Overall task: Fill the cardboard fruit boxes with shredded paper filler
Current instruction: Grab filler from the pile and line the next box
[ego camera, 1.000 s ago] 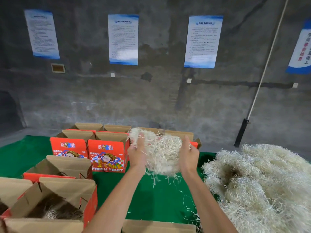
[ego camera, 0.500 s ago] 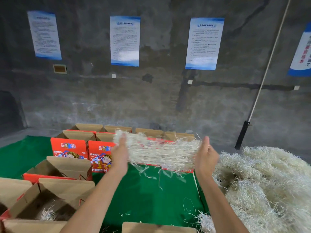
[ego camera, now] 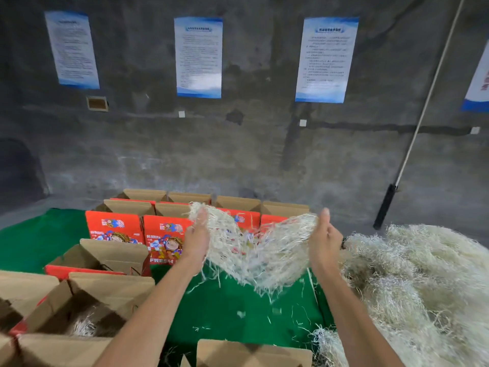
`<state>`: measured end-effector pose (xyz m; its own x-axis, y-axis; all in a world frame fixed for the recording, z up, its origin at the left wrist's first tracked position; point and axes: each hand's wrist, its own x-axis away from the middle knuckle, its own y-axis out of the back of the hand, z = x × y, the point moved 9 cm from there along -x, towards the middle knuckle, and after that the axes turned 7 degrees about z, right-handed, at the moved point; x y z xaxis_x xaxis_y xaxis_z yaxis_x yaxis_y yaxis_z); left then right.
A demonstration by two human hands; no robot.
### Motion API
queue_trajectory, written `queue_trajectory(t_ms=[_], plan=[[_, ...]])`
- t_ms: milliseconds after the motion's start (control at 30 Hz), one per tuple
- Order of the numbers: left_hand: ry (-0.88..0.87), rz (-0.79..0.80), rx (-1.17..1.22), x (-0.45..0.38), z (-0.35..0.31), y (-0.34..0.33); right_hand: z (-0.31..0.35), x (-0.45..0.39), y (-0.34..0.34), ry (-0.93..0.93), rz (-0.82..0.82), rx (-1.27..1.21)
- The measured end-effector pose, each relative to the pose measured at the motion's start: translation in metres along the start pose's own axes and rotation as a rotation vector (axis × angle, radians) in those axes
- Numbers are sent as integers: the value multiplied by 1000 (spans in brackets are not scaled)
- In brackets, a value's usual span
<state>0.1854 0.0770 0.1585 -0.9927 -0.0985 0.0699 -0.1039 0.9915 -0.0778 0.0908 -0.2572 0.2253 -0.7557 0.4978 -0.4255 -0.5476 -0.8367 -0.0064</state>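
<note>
While both the left hand [ego camera: 197, 241] and right hand [ego camera: 324, 243] grip the sagging shredded paper [ego camera: 254, 250] above the green cloth [ego camera: 238, 311], keep it bunched, then swing toward the open box [ego camera: 87, 305] at eight o'clock.

Both hands are raised above a green worktop [ego camera: 232, 313] with a wad of shredded paper filler [ego camera: 254, 250] stretched between them. The left hand [ego camera: 197, 239] holds one end and the right hand [ego camera: 324, 242] the other, palms turned inward, while the middle of the wad sags and loose strands hang from it. A big pile of filler [ego camera: 423, 282] lies to the right on the worktop. To the left stand open cardboard fruit boxes; the nearest open box [ego camera: 87, 308] has a little filler in its bottom. Red printed boxes [ego camera: 116, 226] stand in rows further back. Blue-edged notices [ego camera: 198, 56] hang on the grey wall [ego camera: 238, 154], and a pole [ego camera: 412, 144] leans against it.
</note>
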Motion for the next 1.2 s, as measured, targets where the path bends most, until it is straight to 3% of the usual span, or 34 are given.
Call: queue_trajectory(t_ms=[133, 200, 267, 333, 433, 500, 600, 767, 867, 1000, 1133, 1200], plan=[[26, 111, -71, 11, 5, -34, 7, 12, -41, -24, 134, -85], [40, 310, 48, 16, 5, -59, 16, 16, -63, -15, 252, -64], [12, 496, 133, 29, -4, -87, 30, 26, -95, 58, 486, 23], [-15, 470, 41, 29, -7, -92, 32, 27, -107, 95, 588, 8], [-41, 291, -163, 19, -5, -72, 26, 8, -74, 90, 320, -95], [-5, 327, -140, 18, -6, -73, 20, 2, -61, 55, 211, 18], [7, 438, -132, 27, -18, -96, 3, 13, -89, -137, 419, 64], [-148, 209, -275, 44, -24, -97, -6, 23, -104, -146, 457, 31], [-314, 165, -179, 39, -39, -77, -5, 11, -78, -135, 314, -49], [-249, 94, -61, 25, -40, -65, -5, 7, -68, -101, 202, -4], [-179, 151, -65, 38, -27, -89, -12, 12, -78, -171, 154, -24], [-131, 53, 16, 27, -34, -63, -13, 2, -57, -157, 107, -2]])
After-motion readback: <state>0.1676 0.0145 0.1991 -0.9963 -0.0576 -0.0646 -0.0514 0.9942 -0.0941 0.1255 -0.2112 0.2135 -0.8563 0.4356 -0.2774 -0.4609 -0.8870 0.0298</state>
